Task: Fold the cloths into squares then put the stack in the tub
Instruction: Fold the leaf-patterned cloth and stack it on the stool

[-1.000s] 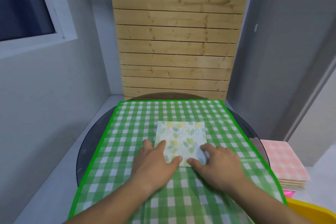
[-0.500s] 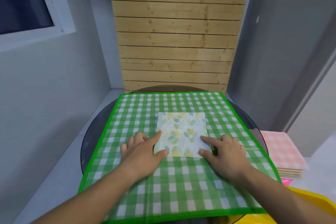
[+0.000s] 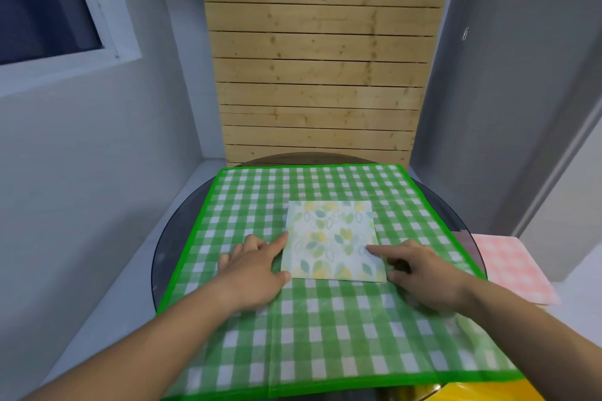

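Table (image 3: 182, 231): one mat (image 3: 325, 329) (one cloth (image 3: 330, 239))

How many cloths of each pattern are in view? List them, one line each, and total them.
Green checked cloth: 1
Leaf-print cloth: 1
Pink checked cloth: 1 showing; whether more lie beneath it cannot be told
Total: 3 in view

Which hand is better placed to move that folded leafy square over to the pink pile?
Probably the right hand: its forefinger rests on the leafy square, and the pink pile lies on that same side. The left hand touches only the square's opposite edge.
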Action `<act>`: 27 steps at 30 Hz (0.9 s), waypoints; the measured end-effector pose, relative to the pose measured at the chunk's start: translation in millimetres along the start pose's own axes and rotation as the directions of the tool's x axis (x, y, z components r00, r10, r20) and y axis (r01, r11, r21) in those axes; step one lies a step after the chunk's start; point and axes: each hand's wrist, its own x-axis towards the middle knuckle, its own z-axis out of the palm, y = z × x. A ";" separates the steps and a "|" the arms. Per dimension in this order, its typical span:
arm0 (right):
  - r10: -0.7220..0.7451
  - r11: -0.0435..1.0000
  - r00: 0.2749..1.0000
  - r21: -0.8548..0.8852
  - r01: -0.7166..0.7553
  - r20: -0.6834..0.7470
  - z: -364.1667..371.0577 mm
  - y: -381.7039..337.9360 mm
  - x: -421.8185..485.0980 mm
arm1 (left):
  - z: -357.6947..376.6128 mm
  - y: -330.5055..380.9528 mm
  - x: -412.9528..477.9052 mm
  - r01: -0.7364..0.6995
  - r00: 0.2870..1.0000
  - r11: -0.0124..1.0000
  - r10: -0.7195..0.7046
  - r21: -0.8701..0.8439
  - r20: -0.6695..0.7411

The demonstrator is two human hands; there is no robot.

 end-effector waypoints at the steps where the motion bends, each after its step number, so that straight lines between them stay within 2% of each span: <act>1: 0.014 0.993 1.000 0.118 -0.015 0.009 -2.3 -3.0 -1.5 | -1.7 0.7 -1.8 -0.007 1.000 0.999 0.007 -0.033 -0.013; 3: 0.054 0.959 0.996 0.280 -0.032 -0.071 -6.1 -8.1 -1.3 | -6.3 3.8 -4.8 -0.004 0.998 0.980 -0.009 -0.197 -0.065; 5: 0.118 0.936 0.974 0.349 -0.044 -0.193 -7.8 -13.1 3.6 | -10.1 9.3 -4.8 0.020 0.993 0.941 -0.058 -0.338 -0.102; 8: 0.197 0.911 0.937 0.408 -0.065 -0.289 -6.9 -23.4 12.7 | -13.8 18.4 -0.6 0.050 0.988 0.919 -0.104 -0.390 -0.118; 15: 0.306 0.838 0.927 0.524 -0.155 -0.216 -3.8 -38.7 25.5 | -17.6 25.6 15.5 0.120 0.980 0.830 -0.187 -0.545 -0.069; 20: 0.331 0.780 0.929 0.602 -0.171 -0.165 -0.5 -35.8 31.7 | -15.9 26.0 21.2 0.120 0.982 0.793 -0.184 -0.598 -0.047; 27: 0.233 0.817 0.956 0.570 -0.092 -0.180 0.3 -36.9 29.9 | -10.5 31.2 19.8 0.068 0.996 0.677 -0.094 -0.733 0.006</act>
